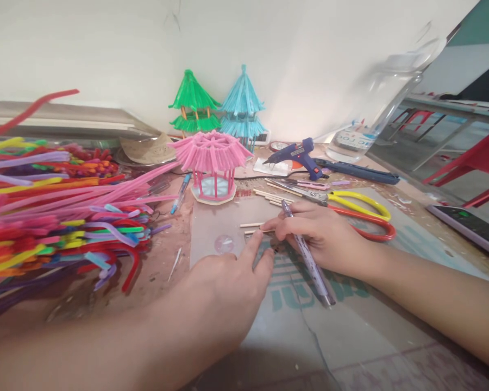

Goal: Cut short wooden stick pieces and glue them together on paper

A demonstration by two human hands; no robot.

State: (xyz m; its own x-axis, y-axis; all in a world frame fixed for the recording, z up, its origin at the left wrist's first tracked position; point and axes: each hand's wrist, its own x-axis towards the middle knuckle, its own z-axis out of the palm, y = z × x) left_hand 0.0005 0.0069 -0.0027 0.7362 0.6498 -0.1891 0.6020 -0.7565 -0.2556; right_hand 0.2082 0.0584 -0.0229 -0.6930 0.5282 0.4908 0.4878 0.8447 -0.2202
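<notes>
My right hand (324, 236) is closed around a purple patterned pen (307, 258) that slants down towards me. Its fingertips are at the thin wooden sticks (250, 225) on the clear plastic sheet. From the lower left reaches my left hand (232, 288), its index finger stretched out with the tip at the same sticks and the thumb apart below. More sticks (267, 196) lie just behind my right hand. Beyond them stands a small pavilion with a pink pipe-cleaner roof (212, 155). The spot where the fingertips meet is partly hidden.
Colourful pipe cleaners (61, 217) heap at left. Green (193, 100) and blue (243, 103) pavilions stand by the wall. A blue glue gun (297, 156), scissors (362, 209), a dark blue tool (358, 171), a clear jar (375, 108) and a phone (470, 228) lie about the right side.
</notes>
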